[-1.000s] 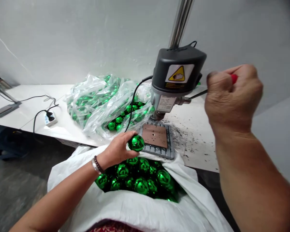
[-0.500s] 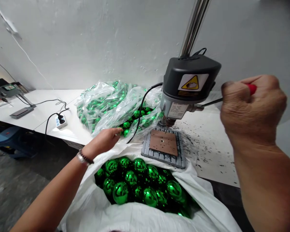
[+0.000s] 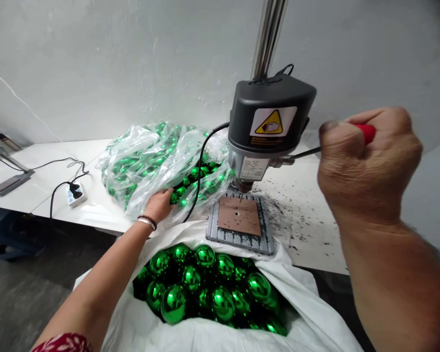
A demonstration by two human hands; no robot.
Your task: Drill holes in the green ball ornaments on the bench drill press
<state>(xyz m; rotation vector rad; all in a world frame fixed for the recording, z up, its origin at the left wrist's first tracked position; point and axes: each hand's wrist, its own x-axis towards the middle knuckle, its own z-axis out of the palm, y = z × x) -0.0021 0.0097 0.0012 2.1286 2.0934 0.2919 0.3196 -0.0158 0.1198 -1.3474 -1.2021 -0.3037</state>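
Observation:
My right hand (image 3: 370, 166) is wrapped round the red-tipped feed lever (image 3: 368, 133) of a small drill press (image 3: 271, 117). Reaching to the mouth of a clear plastic bag (image 3: 146, 151), my left hand (image 3: 160, 205) touches the shiny green ball ornaments (image 3: 183, 188) inside; its fingertips are partly hidden among them. Below the drill bit, a brown square board (image 3: 240, 215) with a small hole lies on the grey slotted base (image 3: 267, 242). A white sack (image 3: 161, 337) in front of me holds many larger-looking green ball ornaments (image 3: 223, 303).
Dark shavings (image 3: 289, 215) litter the white table (image 3: 315, 239) right of the base. A black cable (image 3: 201, 161) hangs between bag and drill. Farther left are a power strip (image 3: 76, 195), another machine's stand (image 3: 11, 182) and a blue stool (image 3: 7, 239).
My left hand has moved forward to the green balls at the bag's opening. My right hand keeps its grip on the lever. The view has shifted slightly to the right.

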